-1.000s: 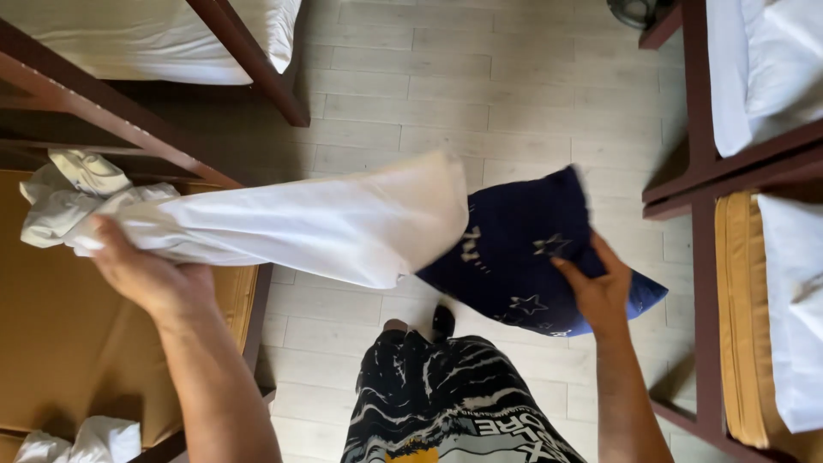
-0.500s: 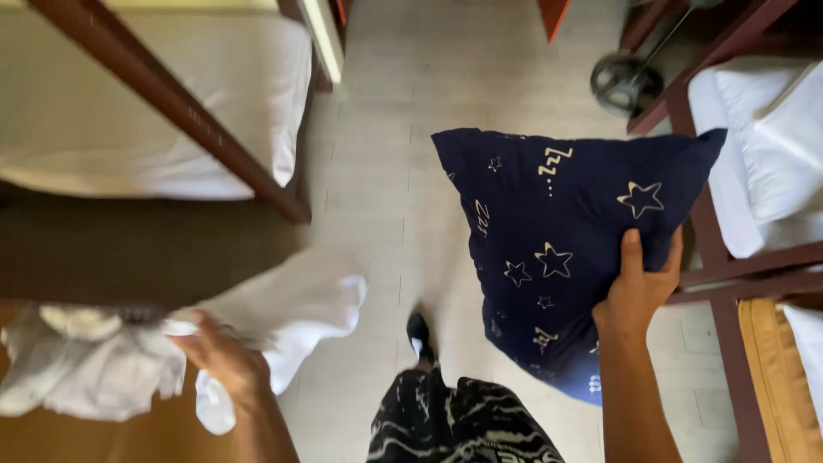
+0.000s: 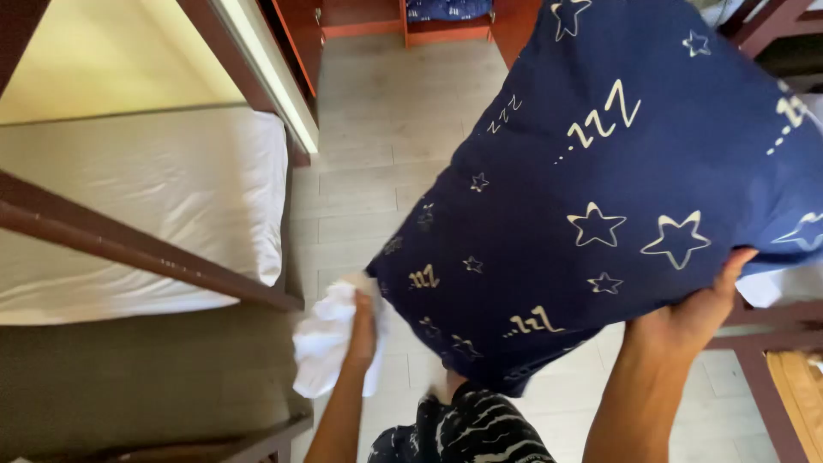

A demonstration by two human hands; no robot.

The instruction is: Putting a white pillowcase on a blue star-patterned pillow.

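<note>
the pillow (image 3: 600,197), dark blue with white stars, is filling the right and centre of the frame, raised above the pale floor (image 3: 377,146). it is looking soft, light and floppy, so a pinch at an edge or corner is probably serving best. the right hand (image 3: 699,313) is grasping its lower right edge from beneath. the left hand (image 3: 362,330), lower centre, is clenching a crumpled white cloth (image 3: 321,347) just beside the pillow's lower left corner. a bed with a white mattress (image 3: 146,206) is lying at left.
</note>
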